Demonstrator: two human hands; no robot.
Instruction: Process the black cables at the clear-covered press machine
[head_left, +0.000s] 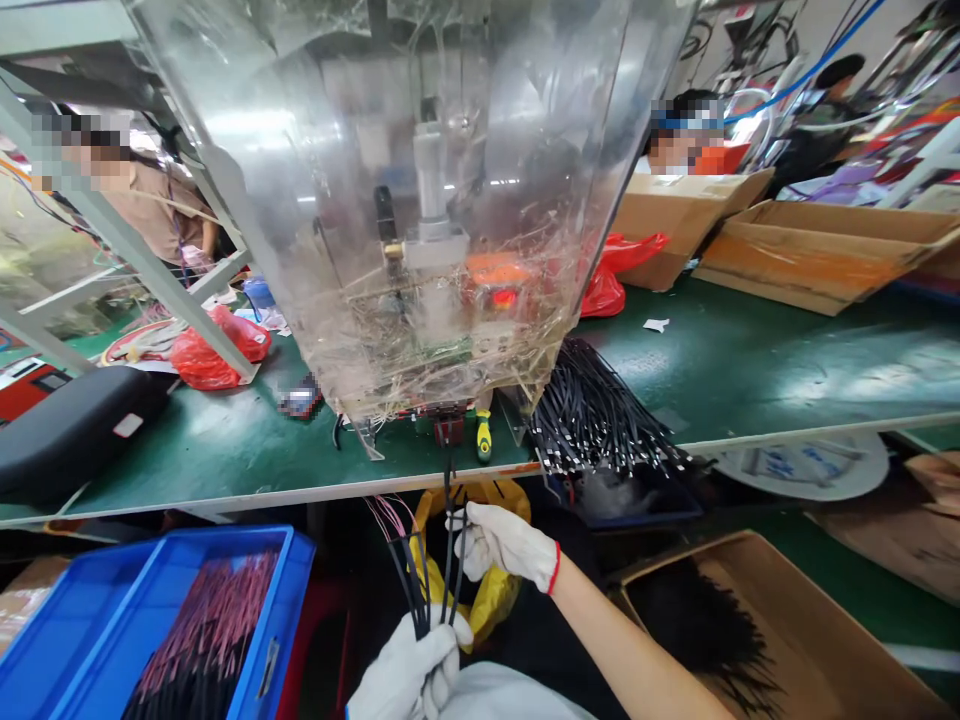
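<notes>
A: Clock centred on the hands, 12 toward the machine. Left hand?

B: The left hand, white-gloved, sits at 7, fingers curled closed around the lower part of several black cables. Pink wires extend from some upper ends, toward 11.

A: Right hand?

B: The right hand, also gloved, at 1; thumb and fingertips nearly together, pinching the cables higher up. Cannot tell how many strands.

A: Cable path?

B: Up from the left fist; at least 1 strand reaches the dark red fixture at 12, below the clear guard.

A: Surroundings?

B: Screwdriver just past 12, on the green table. Heap of black leads between 1 and 2. Blue bin at 9, containing pink-ended cables. Cardboard box at 3, dark strands inside.
</notes>
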